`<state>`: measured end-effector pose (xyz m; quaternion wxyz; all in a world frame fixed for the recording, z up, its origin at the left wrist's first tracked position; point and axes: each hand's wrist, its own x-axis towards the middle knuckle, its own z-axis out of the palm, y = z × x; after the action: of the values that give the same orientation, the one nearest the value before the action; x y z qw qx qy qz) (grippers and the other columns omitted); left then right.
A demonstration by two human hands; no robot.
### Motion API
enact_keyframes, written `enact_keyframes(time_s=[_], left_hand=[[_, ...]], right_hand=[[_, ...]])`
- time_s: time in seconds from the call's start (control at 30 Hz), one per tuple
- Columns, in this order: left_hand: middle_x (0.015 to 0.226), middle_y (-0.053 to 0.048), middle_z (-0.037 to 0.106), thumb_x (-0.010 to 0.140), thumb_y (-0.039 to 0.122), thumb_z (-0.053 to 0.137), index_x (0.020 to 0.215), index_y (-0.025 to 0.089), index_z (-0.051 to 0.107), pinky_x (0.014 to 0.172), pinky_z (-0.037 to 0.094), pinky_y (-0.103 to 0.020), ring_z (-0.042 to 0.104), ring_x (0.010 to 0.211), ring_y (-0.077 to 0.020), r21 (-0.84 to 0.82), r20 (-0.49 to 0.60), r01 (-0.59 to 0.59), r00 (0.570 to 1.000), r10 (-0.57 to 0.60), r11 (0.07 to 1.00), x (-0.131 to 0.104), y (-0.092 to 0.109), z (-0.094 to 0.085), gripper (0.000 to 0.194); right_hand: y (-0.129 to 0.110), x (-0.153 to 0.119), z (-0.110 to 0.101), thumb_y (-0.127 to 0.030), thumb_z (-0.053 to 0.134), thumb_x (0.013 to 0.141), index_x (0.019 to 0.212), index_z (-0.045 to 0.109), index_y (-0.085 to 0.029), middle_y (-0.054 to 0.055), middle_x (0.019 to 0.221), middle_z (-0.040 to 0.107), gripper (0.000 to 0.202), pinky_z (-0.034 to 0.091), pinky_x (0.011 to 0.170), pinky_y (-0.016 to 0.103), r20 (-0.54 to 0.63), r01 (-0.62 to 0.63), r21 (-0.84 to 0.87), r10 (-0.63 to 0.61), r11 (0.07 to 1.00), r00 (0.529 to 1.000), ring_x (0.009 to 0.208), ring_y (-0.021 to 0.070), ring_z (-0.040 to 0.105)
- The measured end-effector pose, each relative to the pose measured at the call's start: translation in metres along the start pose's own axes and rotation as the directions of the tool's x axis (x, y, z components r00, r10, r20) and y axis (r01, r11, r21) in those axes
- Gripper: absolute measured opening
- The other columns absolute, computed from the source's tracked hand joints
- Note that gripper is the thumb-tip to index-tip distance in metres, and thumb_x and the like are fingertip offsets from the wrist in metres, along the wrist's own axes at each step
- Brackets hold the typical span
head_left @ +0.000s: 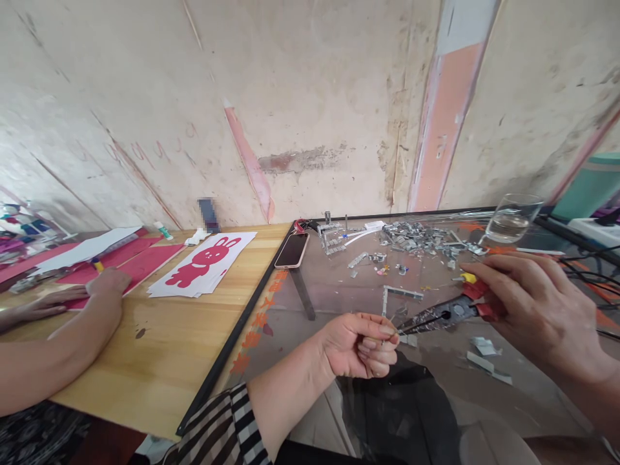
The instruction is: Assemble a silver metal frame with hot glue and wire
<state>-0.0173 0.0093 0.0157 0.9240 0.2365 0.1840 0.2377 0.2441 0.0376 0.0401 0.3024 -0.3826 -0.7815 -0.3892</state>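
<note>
My right hand (537,303) is closed around the red handles of long-nose pliers (448,313). Their jaws point left and reach the fingertips of my left hand (363,345). That hand is pinched closed over the glass tabletop; a thin, wire-like bit shows at the fingertips, too small to name. Just behind lies an L-shaped strip of grey pieces (404,293). Loose grey flat pieces (485,345) rest below the pliers. Farther back is a heap of small grey metallic pieces (421,236), with a few small coloured bits (382,270) in front.
A glass of water (508,223) stands at the back right, near black cables (586,268) and a green container (591,184). A phone (292,250) lies at the glass table's left edge. On the wooden table, a co-worker's hands (109,284) rest at red paper, beside a rabbit picture (206,261).
</note>
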Motion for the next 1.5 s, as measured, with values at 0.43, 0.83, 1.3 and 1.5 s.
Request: enact_keyframes(time_s=[0.43, 0.83, 1.3, 1.5], left_hand=[[0.041, 0.005, 0.025, 0.061, 0.011, 0.064, 0.067, 0.008, 0.065, 0.044, 0.011, -0.017, 0.018, 0.044, -0.0048, 0.073, -0.019, -0.023, 1.000, 0.025, 0.997, 0.000, 0.000, 0.000, 0.006], [0.041, 0.006, 0.024, 0.064, 0.011, 0.062, 0.067, 0.007, 0.064, 0.042, 0.011, -0.015, 0.017, 0.042, -0.0042, 0.051, 0.057, 0.025, 0.998, -0.028, 0.998, 0.002, -0.002, 0.000, 0.005], [0.040, 0.005, 0.026, 0.063, 0.011, 0.063, 0.067, 0.008, 0.064, 0.043, 0.010, -0.016, 0.021, 0.041, -0.0039, 0.047, 0.072, 0.030, 0.997, -0.033, 0.998, 0.002, -0.004, -0.002, 0.006], [0.039, 0.003, 0.037, 0.059, 0.010, 0.067, 0.065, 0.010, 0.065, 0.043, 0.010, -0.019, 0.023, 0.040, -0.0037, 0.078, 0.047, -0.044, 0.998, 0.040, 0.996, 0.003, -0.006, 0.001, 0.006]], right_hand=[[-0.001, 0.000, 0.001, -0.018, 0.053, 0.074, 0.102, 0.059, -0.021, 0.008, 0.095, 0.060, 0.028, 0.044, 0.072, 0.034, 0.027, -0.023, 0.011, 0.023, 1.000, 0.999, 0.086, 0.0246, 0.053], [-0.001, 0.000, 0.001, -0.017, 0.053, 0.075, 0.107, 0.055, -0.018, 0.011, 0.097, 0.058, 0.032, 0.045, 0.075, 0.036, 0.039, -0.013, 0.062, 0.011, 0.998, 0.999, 0.090, 0.0262, 0.052], [0.001, -0.006, 0.011, -0.021, 0.052, 0.077, 0.108, 0.054, -0.019, 0.011, 0.101, 0.057, 0.032, 0.046, 0.074, 0.037, 0.079, -0.014, 0.141, 0.003, 0.990, 0.997, 0.092, 0.0268, 0.051], [0.002, -0.005, 0.010, -0.021, 0.051, 0.077, 0.106, 0.056, -0.018, 0.010, 0.099, 0.057, 0.030, 0.045, 0.075, 0.036, 0.088, -0.001, 0.177, -0.015, 0.984, 0.996, 0.090, 0.0253, 0.052]])
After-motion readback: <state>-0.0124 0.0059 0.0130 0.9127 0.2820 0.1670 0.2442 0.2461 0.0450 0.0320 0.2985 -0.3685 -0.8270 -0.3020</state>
